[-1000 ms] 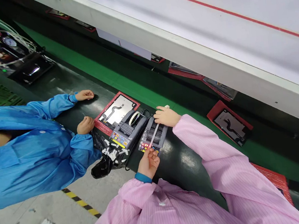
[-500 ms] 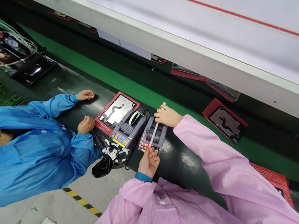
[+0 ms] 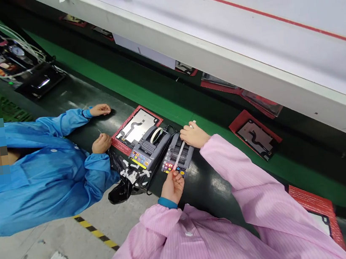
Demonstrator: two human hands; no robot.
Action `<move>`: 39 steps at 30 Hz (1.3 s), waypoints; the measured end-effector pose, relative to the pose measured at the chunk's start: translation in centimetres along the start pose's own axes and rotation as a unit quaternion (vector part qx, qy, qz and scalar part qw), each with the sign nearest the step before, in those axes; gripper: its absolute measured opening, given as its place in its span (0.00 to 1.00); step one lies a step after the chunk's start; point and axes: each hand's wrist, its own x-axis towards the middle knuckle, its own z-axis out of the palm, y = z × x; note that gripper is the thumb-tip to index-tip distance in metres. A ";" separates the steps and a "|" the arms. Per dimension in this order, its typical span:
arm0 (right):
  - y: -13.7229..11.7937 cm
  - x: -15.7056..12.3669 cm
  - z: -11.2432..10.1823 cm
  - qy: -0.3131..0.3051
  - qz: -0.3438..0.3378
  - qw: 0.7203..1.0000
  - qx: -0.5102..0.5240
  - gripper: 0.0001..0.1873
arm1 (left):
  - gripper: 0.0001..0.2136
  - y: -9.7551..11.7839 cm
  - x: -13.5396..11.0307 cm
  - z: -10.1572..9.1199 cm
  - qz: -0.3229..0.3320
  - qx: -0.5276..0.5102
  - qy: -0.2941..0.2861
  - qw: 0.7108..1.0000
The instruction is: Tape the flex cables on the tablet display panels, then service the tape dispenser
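A narrow white strip of tape (image 3: 179,156) stretches over a grey tape dispenser (image 3: 190,155) with lit red digits and coloured buttons. At its near end, the fingers of my left hand (image 3: 172,187) are pinched on the strip. My right hand (image 3: 194,135) is closed at the far end, over the back of the dispenser, with a small whitish piece showing at its fingers. Just left stands a second grey tape dispenser (image 3: 150,149) carrying a white tape roll (image 3: 156,135).
A co-worker in a blue coat (image 3: 54,170) sits at left, hands on the bench. A black bag (image 3: 120,191) with white scraps hangs at the bench edge. Panels in red wrap (image 3: 255,135) lie on the green belt (image 3: 214,130). A white shelf (image 3: 214,56) overhangs the belt.
The panel in red wrap on the green belt has shifted slightly left and up in view. Both my hands stay at the strip over the dispenser.
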 end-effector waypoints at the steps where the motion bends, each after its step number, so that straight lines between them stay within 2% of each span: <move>1: -0.1 0.0 0.2 0.004 -0.002 1.000 0.005 0.14 | 0.08 0.0 0.0 -0.2 0.001 0.002 0.002 1.000; 11: -1.6 -1.3 2.3 0.033 -0.056 0.995 0.073 0.10 | 0.08 -0.1 -1.2 -1.3 0.001 0.028 0.034 0.999; 16: -1.6 -1.7 2.3 0.056 -0.049 0.992 0.098 0.16 | 0.08 -0.2 -2.4 -0.6 -0.004 0.035 0.036 0.999; 18: -1.7 -2.0 2.0 0.064 -0.027 0.992 0.101 0.18 | 0.08 -0.3 -3.0 -0.2 -0.003 0.033 0.032 0.999; 21: -2.6 -2.9 1.5 0.074 0.044 0.991 0.097 0.19 | 0.11 -0.4 -3.9 0.3 -0.005 0.029 0.028 0.999; 26: -5.9 -4.7 1.5 0.054 0.128 0.986 0.093 0.14 | 0.14 -0.5 -4.6 1.0 -0.006 0.022 0.025 0.999; 31: -8.4 -4.6 1.9 0.024 0.161 0.983 0.089 0.17 | 0.14 -0.6 -4.8 1.5 -0.002 0.024 0.017 1.000; 39: -9.9 -4.0 1.9 0.004 0.175 0.980 0.100 0.15 | 0.14 -0.3 -4.5 1.2 0.005 0.040 0.031 0.999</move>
